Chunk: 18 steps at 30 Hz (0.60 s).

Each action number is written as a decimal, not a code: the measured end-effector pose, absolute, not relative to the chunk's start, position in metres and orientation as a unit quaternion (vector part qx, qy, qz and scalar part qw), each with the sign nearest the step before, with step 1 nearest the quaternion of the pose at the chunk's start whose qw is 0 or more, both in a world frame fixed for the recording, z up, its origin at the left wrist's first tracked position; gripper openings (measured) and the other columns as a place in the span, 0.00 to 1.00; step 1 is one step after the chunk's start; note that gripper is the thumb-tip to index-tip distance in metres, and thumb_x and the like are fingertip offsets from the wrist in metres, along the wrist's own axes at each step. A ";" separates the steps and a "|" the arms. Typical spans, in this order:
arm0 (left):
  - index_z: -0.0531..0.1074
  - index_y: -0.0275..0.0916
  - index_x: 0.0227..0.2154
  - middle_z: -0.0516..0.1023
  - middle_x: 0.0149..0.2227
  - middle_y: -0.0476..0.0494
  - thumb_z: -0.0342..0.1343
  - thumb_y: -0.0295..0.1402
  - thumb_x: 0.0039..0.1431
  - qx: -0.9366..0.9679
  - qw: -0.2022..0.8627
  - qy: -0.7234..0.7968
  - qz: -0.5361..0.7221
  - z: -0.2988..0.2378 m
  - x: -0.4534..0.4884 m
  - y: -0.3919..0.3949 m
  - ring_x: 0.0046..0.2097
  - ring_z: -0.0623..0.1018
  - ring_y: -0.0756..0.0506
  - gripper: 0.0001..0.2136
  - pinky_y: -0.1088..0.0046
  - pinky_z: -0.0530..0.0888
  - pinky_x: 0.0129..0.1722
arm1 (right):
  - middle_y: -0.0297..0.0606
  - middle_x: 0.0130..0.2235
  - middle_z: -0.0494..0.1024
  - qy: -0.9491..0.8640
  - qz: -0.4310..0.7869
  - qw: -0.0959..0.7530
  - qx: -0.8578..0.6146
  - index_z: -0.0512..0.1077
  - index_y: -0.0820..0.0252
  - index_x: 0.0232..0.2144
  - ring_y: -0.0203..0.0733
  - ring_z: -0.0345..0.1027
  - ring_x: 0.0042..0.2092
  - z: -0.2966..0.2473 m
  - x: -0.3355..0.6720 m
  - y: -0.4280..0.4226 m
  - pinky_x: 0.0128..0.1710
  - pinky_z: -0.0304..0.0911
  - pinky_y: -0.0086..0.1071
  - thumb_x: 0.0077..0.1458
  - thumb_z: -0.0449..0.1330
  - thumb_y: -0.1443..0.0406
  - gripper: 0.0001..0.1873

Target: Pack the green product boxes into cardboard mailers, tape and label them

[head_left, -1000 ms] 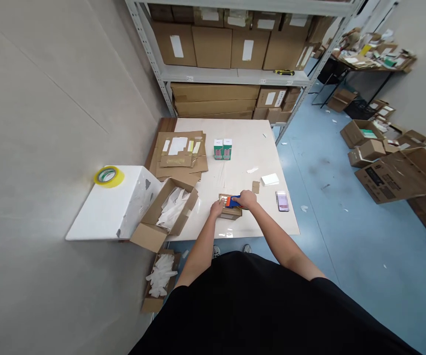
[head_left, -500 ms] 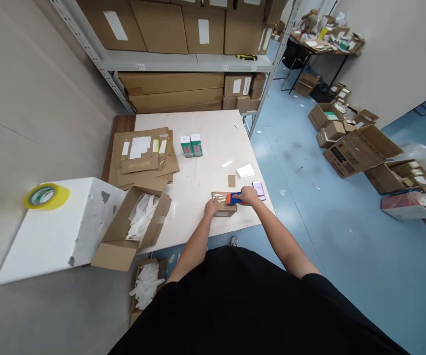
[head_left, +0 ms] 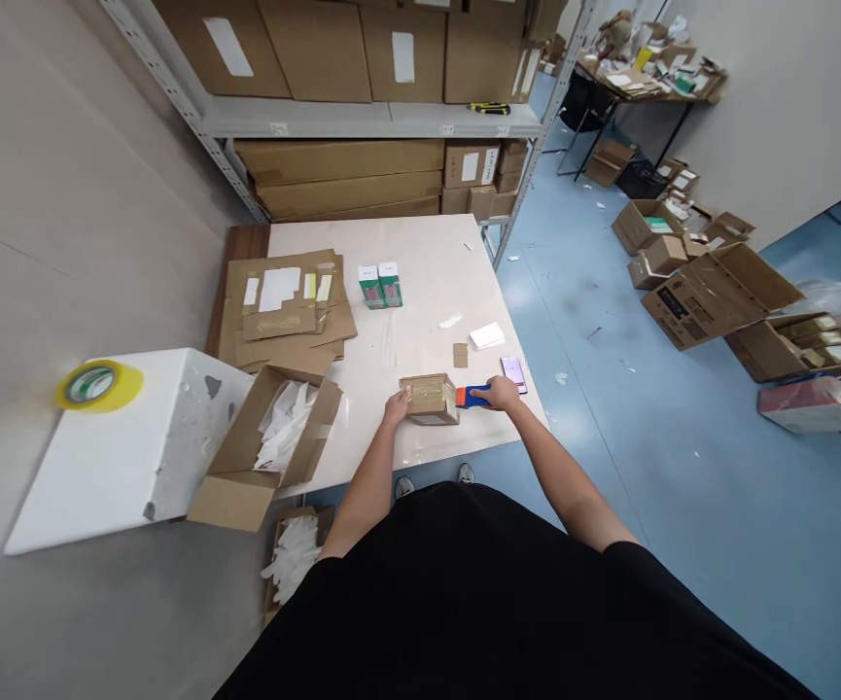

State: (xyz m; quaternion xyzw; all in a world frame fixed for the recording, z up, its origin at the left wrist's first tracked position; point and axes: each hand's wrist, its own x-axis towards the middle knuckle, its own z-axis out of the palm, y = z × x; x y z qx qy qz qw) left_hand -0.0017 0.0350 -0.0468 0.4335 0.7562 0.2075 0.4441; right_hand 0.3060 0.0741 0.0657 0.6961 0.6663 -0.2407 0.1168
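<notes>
A small brown cardboard box [head_left: 430,399] with clear tape across its top sits near the front edge of the white table [head_left: 420,292]. My left hand [head_left: 397,404] presses against the box's left side with curled fingers. My right hand [head_left: 502,394] is closed round the blue and orange tape dispenser [head_left: 473,396], which sits at the box's right end. A phone [head_left: 513,373] lies just right of my right hand.
Flattened cardboard [head_left: 285,311] and two green cartons [head_left: 380,286] lie farther back, with a white pad [head_left: 486,336]. An open box of white bags [head_left: 274,442] stands at the left beside a white block carrying a yellow tape roll [head_left: 97,385]. Shelving [head_left: 362,122] holds boxes; cartons litter the blue floor.
My right hand has drawn the tape dispenser off the box top to its right end. My left hand has slid to the box's left side. The camera view barely shifted since half a second ago.
</notes>
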 end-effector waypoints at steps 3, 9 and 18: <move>0.81 0.35 0.49 0.83 0.54 0.33 0.46 0.48 0.73 0.404 0.430 0.785 0.187 -0.041 -0.035 0.032 0.57 0.80 0.36 0.24 0.66 0.73 0.54 | 0.47 0.42 0.85 0.682 -0.255 0.102 0.678 0.83 0.58 0.38 0.48 0.79 0.45 0.063 0.257 0.075 0.34 0.60 0.29 0.60 0.63 0.40 0.28; 0.77 0.39 0.57 0.80 0.60 0.35 0.46 0.47 0.73 0.381 0.382 0.815 0.211 -0.029 -0.081 0.025 0.61 0.77 0.37 0.23 0.67 0.71 0.57 | 0.48 0.45 0.85 0.716 -0.262 0.113 0.637 0.82 0.58 0.42 0.49 0.79 0.48 0.060 0.166 0.071 0.37 0.64 0.30 0.62 0.60 0.38 0.31; 0.75 0.36 0.58 0.81 0.57 0.29 0.47 0.48 0.73 0.377 0.406 0.825 0.110 -0.044 -0.078 0.001 0.59 0.79 0.35 0.24 0.66 0.72 0.53 | 0.53 0.50 0.83 0.743 -0.241 0.165 0.603 0.80 0.63 0.50 0.51 0.79 0.52 0.064 0.094 0.061 0.44 0.68 0.32 0.64 0.61 0.45 0.29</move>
